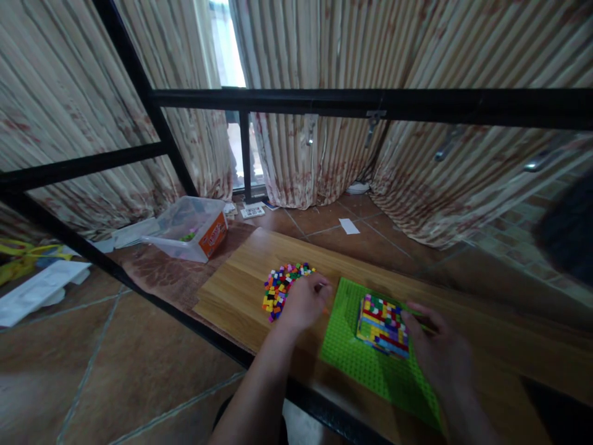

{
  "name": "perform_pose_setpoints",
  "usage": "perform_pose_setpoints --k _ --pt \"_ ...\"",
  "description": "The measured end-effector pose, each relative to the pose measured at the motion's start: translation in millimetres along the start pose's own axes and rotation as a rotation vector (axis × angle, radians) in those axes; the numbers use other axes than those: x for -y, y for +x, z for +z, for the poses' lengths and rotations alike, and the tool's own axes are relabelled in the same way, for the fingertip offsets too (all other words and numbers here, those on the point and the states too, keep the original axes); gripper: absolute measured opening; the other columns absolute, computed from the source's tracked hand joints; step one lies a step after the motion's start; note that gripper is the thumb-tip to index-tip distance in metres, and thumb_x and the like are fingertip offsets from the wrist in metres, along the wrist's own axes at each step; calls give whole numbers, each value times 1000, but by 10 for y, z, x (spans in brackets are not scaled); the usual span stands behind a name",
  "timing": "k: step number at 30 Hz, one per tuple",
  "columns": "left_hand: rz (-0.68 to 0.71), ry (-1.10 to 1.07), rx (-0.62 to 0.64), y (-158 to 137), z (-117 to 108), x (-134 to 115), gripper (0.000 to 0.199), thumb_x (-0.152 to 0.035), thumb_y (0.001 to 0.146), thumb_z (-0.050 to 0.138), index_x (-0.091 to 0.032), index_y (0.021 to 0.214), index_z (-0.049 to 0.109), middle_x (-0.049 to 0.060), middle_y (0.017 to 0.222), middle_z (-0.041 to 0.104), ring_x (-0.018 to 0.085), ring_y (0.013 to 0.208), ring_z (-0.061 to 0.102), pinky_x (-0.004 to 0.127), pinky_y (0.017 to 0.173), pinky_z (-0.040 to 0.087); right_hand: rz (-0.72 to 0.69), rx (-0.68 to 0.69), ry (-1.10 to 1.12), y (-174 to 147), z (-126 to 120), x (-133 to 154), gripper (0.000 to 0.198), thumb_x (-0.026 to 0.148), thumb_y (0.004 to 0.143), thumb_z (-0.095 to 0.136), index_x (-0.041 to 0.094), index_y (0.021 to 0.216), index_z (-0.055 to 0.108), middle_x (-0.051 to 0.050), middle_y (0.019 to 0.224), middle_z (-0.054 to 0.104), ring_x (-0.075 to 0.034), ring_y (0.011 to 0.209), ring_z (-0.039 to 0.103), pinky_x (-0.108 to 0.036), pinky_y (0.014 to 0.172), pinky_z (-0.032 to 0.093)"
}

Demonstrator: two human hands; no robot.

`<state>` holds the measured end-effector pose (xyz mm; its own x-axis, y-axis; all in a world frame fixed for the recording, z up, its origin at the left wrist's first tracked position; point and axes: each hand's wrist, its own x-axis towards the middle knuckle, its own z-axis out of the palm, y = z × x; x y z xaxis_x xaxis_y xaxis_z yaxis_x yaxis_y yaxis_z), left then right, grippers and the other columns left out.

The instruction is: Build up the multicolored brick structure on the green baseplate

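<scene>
A low rectangular stack of many-coloured toy building bricks [382, 324] stands on a green studded baseplate [343, 346]. My right hand [438, 349] is at the stack's right side, its thumb and forefinger closed around the far right corner. To the left of the baseplate, a heap of small loose bricks [277, 287] in mixed colours lies on the wooden board. My left hand [306, 300] is over the heap's right edge with curled fingers pinched together. Whatever is between those fingertips is too small or hidden to make out.
The wooden board [241, 266] carries the baseplate and heap. Beyond its left end sits a clear plastic box [180, 232] with an orange label. Black metal bars [324, 99] cross in front of curtains [296, 49]. White paper [349, 226] lies on the tiled floor.
</scene>
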<state>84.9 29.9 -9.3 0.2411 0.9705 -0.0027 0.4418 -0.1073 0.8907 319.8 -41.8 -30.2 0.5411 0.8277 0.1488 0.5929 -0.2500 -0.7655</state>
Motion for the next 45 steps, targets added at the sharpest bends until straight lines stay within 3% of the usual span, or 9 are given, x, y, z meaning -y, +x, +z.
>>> perform_pose_setpoints --k 2,4,10,17,20,24,30,36,45 --pt "-102 208 -178 6 -208 80 14 -28 81 59 -18 82 69 3 73 64 17 70 57 26 66 39 18 -7 14 4 -14 16 44 54 75 59 21 100 73 -12 96 74 -27 72 69 -39 64 52" --pt "-221 364 -235 -16 -348 145 13 -31 79 64 -19 82 68 5 77 67 20 77 60 28 70 40 24 -3 41 2 -18 26 44 54 75 59 20 100 72 -12 97 74 -28 75 70 -39 65 53" --pt "-266 604 -160 -50 -348 205 22 -35 82 62 -18 96 67 13 99 71 26 97 65 32 80 44 35 -2 73 -26 -12 87 45 54 74 60 19 98 73 -13 95 75 -27 74 70 -38 65 52" --pt "-251 675 -162 -5 -324 195 18 -17 82 52 -17 89 68 11 89 72 25 88 67 32 73 44 -3 -8 82 1 12 8 45 53 75 60 18 99 73 -12 92 74 -25 72 68 -37 66 52" --pt "-158 494 -159 16 -323 199 13 -18 81 55 -16 78 67 8 78 69 21 77 63 29 68 42 -29 -61 125 5 37 -15 40 51 78 60 18 98 73 -11 96 73 -25 80 68 -40 75 52" --pt "-48 -120 -14 8 -196 102 10 -22 81 61 -14 77 65 0 68 61 12 64 55 23 62 40 -179 -169 222 -81 61 131 28 43 83 61 20 92 72 -9 98 71 -24 91 66 -41 86 51" --pt "-251 -878 307 -130 110 -188 33 -35 69 81 -13 90 68 0 73 65 8 61 57 19 56 42 -409 36 418 -244 124 406 16 33 90 60 26 97 73 -5 105 69 -20 100 64 -36 87 52" --pt "-347 -1079 427 -159 291 -278 32 -31 67 86 -9 83 69 2 72 66 6 59 59 16 55 46 -482 172 464 -274 139 442 19 28 92 59 30 104 73 -5 111 68 -20 105 64 -38 93 51" --pt "-380 -1059 423 -144 347 -301 31 -29 62 88 -9 78 71 2 67 66 6 56 58 16 54 46 -490 218 443 -259 91 420 19 24 93 57 30 101 73 -4 108 67 -18 106 63 -36 93 50"
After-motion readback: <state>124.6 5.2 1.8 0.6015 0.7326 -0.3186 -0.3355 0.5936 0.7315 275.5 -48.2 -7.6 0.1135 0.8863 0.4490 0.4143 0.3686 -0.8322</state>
